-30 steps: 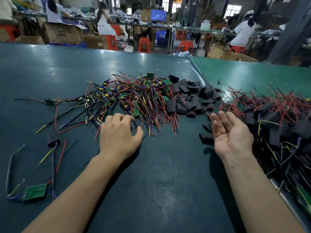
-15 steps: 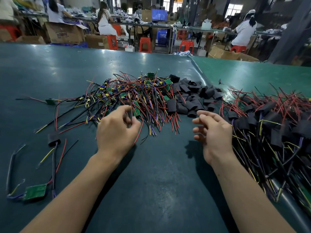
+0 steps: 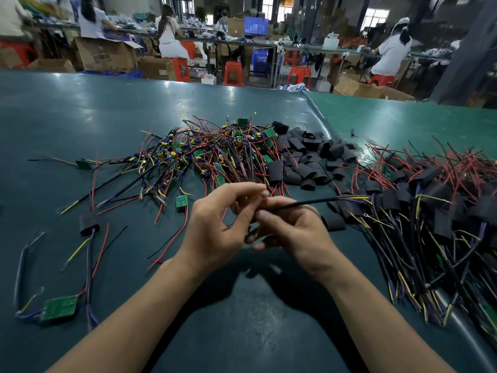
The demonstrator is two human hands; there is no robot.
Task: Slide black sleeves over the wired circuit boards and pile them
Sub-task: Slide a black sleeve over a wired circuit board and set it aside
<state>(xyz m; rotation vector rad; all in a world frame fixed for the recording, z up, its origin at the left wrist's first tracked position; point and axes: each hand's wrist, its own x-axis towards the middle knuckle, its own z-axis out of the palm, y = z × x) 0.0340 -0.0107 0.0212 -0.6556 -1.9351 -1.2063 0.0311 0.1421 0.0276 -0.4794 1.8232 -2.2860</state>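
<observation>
Down by the table's (image 3: 80,109) near left corner sat a loose green circuit board (image 3: 57,308) with its wires, plus one sleeved board (image 3: 88,224) a bit further in. Mid-table was the tangle of bare wired boards (image 3: 204,154). In front of it, the left hand (image 3: 215,227) had its fingers curled and the right hand (image 3: 293,232) pinched a black wire bundle (image 3: 317,201). Behind lay the loose black sleeves (image 3: 309,157), and the finished pile (image 3: 435,211) ran along the right edge.

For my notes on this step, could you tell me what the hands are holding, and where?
Both hands, left hand and right hand, pinch a black wire bundle at its near end; its far end points right.
</observation>
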